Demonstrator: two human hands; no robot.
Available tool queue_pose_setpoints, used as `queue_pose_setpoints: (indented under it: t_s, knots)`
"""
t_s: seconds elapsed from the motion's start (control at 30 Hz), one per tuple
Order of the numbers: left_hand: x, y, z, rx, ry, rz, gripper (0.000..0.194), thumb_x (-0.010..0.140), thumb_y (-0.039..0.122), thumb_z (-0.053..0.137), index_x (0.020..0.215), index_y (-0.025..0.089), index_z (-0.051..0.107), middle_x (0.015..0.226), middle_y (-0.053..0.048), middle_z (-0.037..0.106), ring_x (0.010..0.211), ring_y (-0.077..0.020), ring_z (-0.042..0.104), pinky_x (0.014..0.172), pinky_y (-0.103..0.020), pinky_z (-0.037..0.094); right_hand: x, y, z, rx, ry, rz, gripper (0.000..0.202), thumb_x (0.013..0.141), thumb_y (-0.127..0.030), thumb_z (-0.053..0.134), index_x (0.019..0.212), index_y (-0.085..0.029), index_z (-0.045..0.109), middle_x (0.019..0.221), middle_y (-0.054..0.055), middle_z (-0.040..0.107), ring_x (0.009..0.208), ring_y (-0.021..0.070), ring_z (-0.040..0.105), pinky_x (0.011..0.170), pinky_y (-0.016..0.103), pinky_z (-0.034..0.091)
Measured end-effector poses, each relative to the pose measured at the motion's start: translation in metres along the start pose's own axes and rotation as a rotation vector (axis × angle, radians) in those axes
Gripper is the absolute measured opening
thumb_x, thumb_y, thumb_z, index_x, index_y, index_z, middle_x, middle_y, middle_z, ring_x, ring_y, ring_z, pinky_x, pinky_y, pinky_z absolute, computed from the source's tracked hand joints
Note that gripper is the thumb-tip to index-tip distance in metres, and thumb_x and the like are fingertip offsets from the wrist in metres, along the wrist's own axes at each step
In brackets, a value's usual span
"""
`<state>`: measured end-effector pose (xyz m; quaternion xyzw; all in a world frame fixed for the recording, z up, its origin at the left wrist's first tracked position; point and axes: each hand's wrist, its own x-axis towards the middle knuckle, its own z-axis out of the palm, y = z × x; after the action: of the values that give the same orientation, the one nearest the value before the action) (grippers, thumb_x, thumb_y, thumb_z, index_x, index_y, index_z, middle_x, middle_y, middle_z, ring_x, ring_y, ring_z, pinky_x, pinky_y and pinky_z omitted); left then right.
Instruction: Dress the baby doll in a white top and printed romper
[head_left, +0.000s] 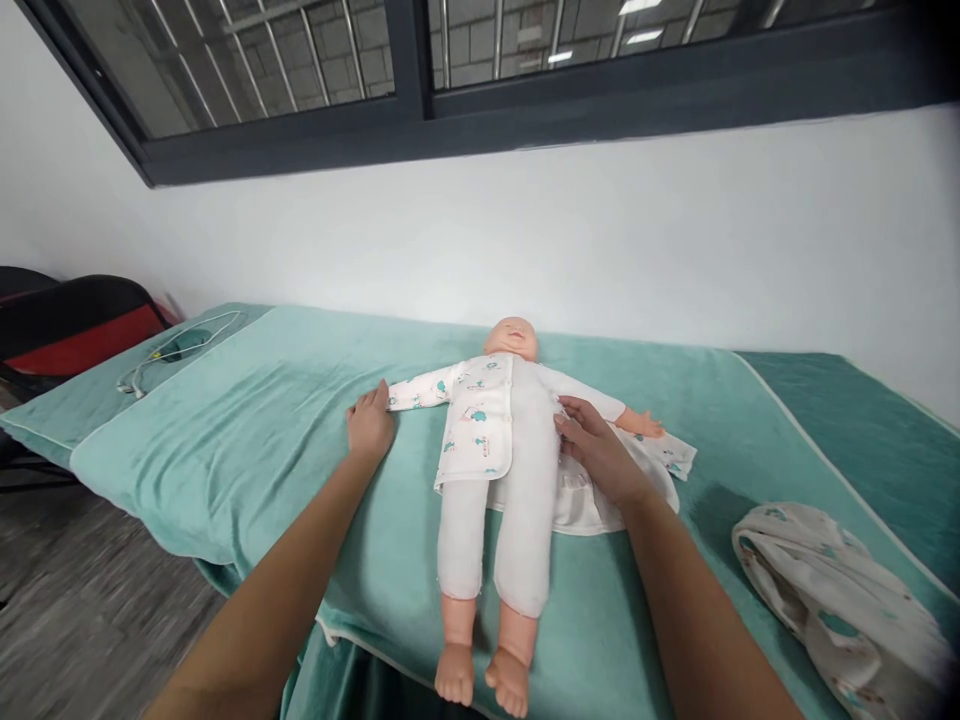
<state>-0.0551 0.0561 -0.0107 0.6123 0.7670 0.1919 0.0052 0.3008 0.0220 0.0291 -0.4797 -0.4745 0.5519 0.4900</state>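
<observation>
A black-and-red chair [82, 325] stands at the far left; next to it, a thin pale cable [137, 376] lies in a loose coil on the green sheet [300, 400]; further right, the left hand [371, 422] is closed on the cuff end of a patterned sleeve [421, 390], the doll's own hand there out of sight; the doll [534, 470] lies face up mid-sheet, head toward the wall, bare feet nearest the camera, a printed jacket [478, 420] covering one side of its white-clad body; the right hand [596, 445] is at the doll's other side — fingers slightly bent, narrowly spaced, though I cannot tell whether they grip cloth; beneath and beyond it, the jacket's other half lies spread, an unfilled sleeve [679, 457] showing past the doll's outstretched arm; a crumpled printed cloth [832, 600] sits far right.
</observation>
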Motion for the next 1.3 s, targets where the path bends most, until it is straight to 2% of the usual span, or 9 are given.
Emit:
queue_pose_setpoints:
  t_s: [0.2,0.37,0.53,0.63,0.7,0.83,1.07,1.17,1.3]
  knots:
    - [0.010,-0.005,0.008,0.048,0.075,-0.074,0.059,0.093,0.011,0.027,0.151,0.016,0.039,0.147,-0.015,0.053,0.139,-0.0313,0.042,0.107,-0.050,0.035,0.002,0.005,-0.004,-0.059,0.021,-0.005,0.047,0.077,-0.052,0.075,0.117,-0.031,0.061,0.126,0.002,0.057,0.113,0.0213,0.056,0.083,0.028,0.054]
    - [0.015,-0.004,0.008,0.053,0.074,-0.116,0.059,0.092,0.009,0.030,0.149,0.022,0.042,0.148,-0.012,0.052,0.137,-0.0310,0.043,0.108,-0.051,0.035,0.006,0.011,-0.005,-0.192,0.080,-0.136,0.041,0.081,-0.052,0.070,0.114,-0.029,0.065,0.114,0.002,0.064,0.098,0.0199,0.061,0.081,0.032,0.054]
    - [0.011,-0.010,0.009,-0.053,0.138,-0.106,0.060,0.084,0.002,0.038,0.139,0.022,0.052,0.141,-0.012,0.058,0.132,-0.0304,0.049,0.106,-0.047,0.038,0.009,0.008,-0.021,-0.335,0.449,-0.341,0.028,0.085,-0.046,0.060,0.091,-0.021,0.070,0.090,0.005,0.070,0.086,0.0217,0.063,0.080,0.037,0.052]
    - [0.010,-0.016,0.011,-0.140,0.204,-0.126,0.056,0.081,-0.001,0.040,0.130,0.021,0.057,0.133,-0.011,0.061,0.124,-0.0273,0.055,0.102,-0.041,0.043,0.017,0.012,-0.045,-0.509,0.782,-0.405,0.029,0.079,-0.035,0.057,0.101,-0.019,0.069,0.103,0.009,0.068,0.092,0.0236,0.061,0.089,0.042,0.048]
    - [0.009,-0.018,0.011,-0.171,0.224,-0.133,0.056,0.079,-0.002,0.040,0.127,0.020,0.058,0.130,-0.011,0.062,0.120,-0.0251,0.058,0.100,-0.037,0.045,0.023,0.018,-0.059,-0.619,0.862,-0.336,0.039,0.075,-0.028,0.053,0.109,-0.016,0.068,0.109,0.013,0.066,0.095,0.0260,0.059,0.090,0.045,0.046]
    - [0.010,-0.018,0.011,-0.180,0.218,-0.130,0.051,0.081,0.001,0.041,0.124,0.020,0.060,0.126,-0.010,0.064,0.120,-0.0268,0.058,0.101,-0.039,0.044,0.030,0.025,-0.073,-0.681,0.759,-0.220,0.047,0.074,-0.021,0.043,0.114,-0.013,0.066,0.102,0.014,0.067,0.100,0.0289,0.057,0.091,0.046,0.044]
    - [0.012,-0.020,0.012,-0.208,0.223,-0.123,0.044,0.087,0.007,0.038,0.122,0.020,0.060,0.122,-0.011,0.067,0.115,-0.0263,0.061,0.098,-0.040,0.046,0.026,0.015,-0.092,-0.588,0.663,-0.196,0.030,0.074,-0.021,0.048,0.096,-0.019,0.068,0.101,0.011,0.069,0.096,0.0272,0.060,0.089,0.044,0.044]
    - [0.010,-0.016,0.012,-0.219,0.238,-0.119,0.038,0.095,0.019,0.033,0.124,0.018,0.058,0.119,-0.013,0.069,0.112,-0.0279,0.063,0.096,-0.043,0.047,0.025,0.015,-0.096,-0.457,0.665,-0.220,0.025,0.073,-0.021,0.050,0.091,-0.020,0.067,0.100,0.009,0.070,0.097,0.0249,0.061,0.091,0.043,0.046]
    - [0.004,-0.007,0.009,-0.197,0.329,0.035,0.039,0.099,0.034,0.036,0.126,0.018,0.058,0.139,-0.014,0.059,0.138,-0.0304,0.046,0.115,-0.050,0.032,0.027,0.017,-0.096,-0.263,0.672,-0.259,0.020,0.073,-0.021,0.053,0.089,-0.021,0.065,0.100,0.006,0.070,0.095,0.0210,0.064,0.092,0.040,0.050]
